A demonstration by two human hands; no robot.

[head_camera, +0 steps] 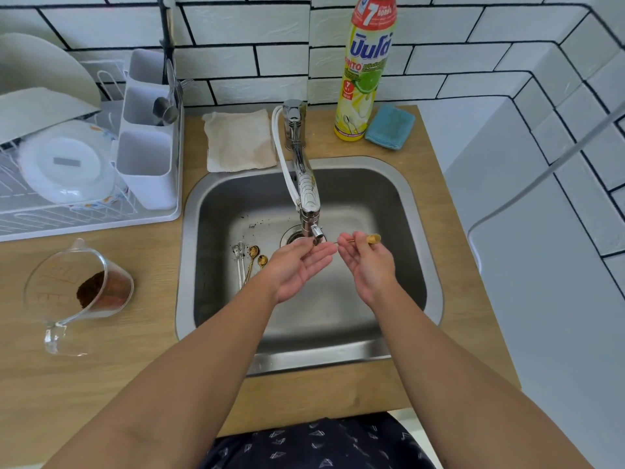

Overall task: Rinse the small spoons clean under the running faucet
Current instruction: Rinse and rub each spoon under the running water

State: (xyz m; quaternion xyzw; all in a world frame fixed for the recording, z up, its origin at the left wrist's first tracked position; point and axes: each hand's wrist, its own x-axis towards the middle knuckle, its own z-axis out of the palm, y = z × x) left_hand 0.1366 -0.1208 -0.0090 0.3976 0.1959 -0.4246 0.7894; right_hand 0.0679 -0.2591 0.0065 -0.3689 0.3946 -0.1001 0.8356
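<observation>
Two hands reach over a steel sink. The right hand pinches a small gold spoon beside the faucet spout. The left hand lies open, palm up, under the spout. Four more spoons rest on the sink floor, left of the drain.

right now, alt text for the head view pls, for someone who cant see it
Over a steel sink, the right hand pinches a small gold spoon beside the faucet spout, while the open left hand is cupped under it. Four more small spoons lie in the basin, left of the drain.
</observation>
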